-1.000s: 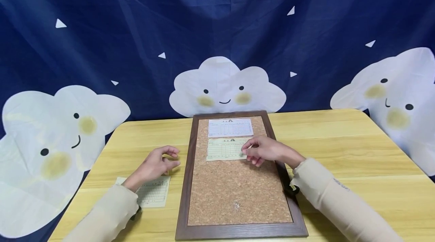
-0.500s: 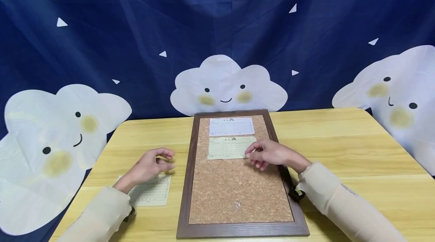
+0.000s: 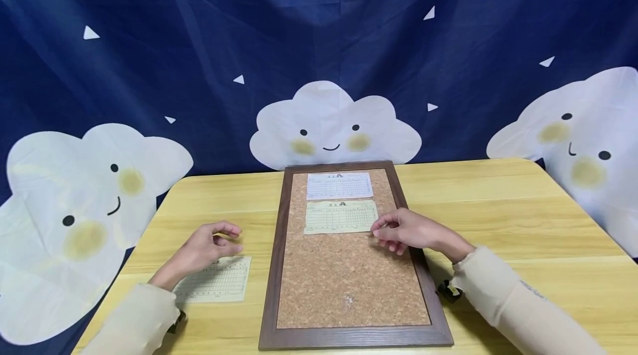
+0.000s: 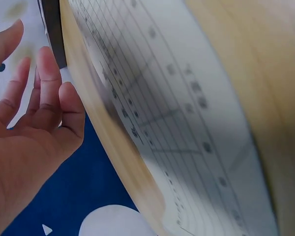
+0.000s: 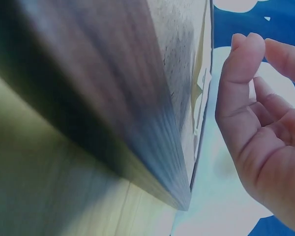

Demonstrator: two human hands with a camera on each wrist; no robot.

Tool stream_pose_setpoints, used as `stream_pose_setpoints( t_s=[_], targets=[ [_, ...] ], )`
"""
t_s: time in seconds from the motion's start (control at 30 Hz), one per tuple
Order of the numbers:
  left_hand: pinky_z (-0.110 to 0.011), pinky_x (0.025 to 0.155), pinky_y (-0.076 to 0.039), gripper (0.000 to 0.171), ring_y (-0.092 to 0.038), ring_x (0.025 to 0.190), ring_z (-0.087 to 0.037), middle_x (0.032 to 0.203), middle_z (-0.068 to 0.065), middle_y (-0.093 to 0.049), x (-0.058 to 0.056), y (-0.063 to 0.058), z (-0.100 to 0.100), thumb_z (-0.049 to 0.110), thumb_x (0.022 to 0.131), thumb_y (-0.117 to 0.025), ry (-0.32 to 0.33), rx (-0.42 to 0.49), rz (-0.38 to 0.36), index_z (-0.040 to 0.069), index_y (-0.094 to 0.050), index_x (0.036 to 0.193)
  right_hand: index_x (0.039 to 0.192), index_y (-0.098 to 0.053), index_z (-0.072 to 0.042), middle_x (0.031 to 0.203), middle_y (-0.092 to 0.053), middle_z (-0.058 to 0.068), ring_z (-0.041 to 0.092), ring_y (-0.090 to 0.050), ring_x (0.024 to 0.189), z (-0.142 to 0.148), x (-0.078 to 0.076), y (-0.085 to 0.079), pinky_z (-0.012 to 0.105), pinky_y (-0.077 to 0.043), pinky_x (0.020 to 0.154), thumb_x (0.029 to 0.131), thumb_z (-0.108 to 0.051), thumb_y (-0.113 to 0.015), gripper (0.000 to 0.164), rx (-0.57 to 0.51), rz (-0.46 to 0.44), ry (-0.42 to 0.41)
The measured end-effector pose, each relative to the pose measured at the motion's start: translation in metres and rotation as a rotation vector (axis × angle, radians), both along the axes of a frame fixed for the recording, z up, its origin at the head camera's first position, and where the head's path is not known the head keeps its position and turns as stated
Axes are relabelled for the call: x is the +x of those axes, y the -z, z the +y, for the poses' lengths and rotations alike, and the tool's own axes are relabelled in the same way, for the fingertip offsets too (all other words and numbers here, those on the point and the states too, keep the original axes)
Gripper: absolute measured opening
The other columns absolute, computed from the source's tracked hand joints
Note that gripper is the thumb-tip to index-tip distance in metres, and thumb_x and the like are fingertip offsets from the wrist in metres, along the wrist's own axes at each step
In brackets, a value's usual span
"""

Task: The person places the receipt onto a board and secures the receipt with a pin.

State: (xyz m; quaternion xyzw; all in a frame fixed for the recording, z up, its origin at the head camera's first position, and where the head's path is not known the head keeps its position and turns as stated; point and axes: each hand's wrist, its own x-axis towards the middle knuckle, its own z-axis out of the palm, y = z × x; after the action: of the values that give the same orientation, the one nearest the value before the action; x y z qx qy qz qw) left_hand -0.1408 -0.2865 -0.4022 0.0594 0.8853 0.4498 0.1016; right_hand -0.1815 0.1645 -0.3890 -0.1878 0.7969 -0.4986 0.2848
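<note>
A cork board (image 3: 344,283) in a dark brown wooden frame lies on the table. On its upper part are a white printed form (image 3: 340,186) and, just below, a pale yellow one (image 3: 339,217). My right hand (image 3: 416,230) hovers by the yellow form's lower right corner, fingers loosely curled. In the right wrist view, that hand's thumb and index finger come close together with nothing visible between them. My left hand (image 3: 204,247) is left of the board, fingers relaxed and holding nothing. Beneath it, another pale printed form (image 3: 224,283) lies on the table, partly covered by the forearm.
The wooden tabletop (image 3: 518,216) extends to both sides of the board. A dark blue curtain (image 3: 209,39) with smiling white clouds (image 3: 329,122) hangs behind it. A small pale scuff (image 3: 348,302) marks the lower cork.
My right hand has shifted right and slightly down, off the yellow form's right part, which now shows fully. My left hand has drawn back left, away from the board.
</note>
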Motion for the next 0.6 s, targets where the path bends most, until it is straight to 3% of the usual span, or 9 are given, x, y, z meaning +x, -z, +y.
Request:
stream_pose_setpoints(
  t_s=[0.6],
  targets=[
    [-0.027, 0.069, -0.052, 0.044, -0.058, 0.089, -0.021, 0.117, -0.017, -0.066, 0.01, -0.003, -0.034, 0.017, 0.086, -0.08, -0.006, -0.058, -0.01, -0.005, -0.063, 0.12, 0.116, -0.063, 0.008, 0.079, -0.061, 0.007, 0.016, -0.055, 0.063, 0.031, 0.008, 0.007, 0.029, -0.05, 0.052, 0.099, -0.015, -0.062, 0.028, 0.045, 0.031, 0.038]
  ],
)
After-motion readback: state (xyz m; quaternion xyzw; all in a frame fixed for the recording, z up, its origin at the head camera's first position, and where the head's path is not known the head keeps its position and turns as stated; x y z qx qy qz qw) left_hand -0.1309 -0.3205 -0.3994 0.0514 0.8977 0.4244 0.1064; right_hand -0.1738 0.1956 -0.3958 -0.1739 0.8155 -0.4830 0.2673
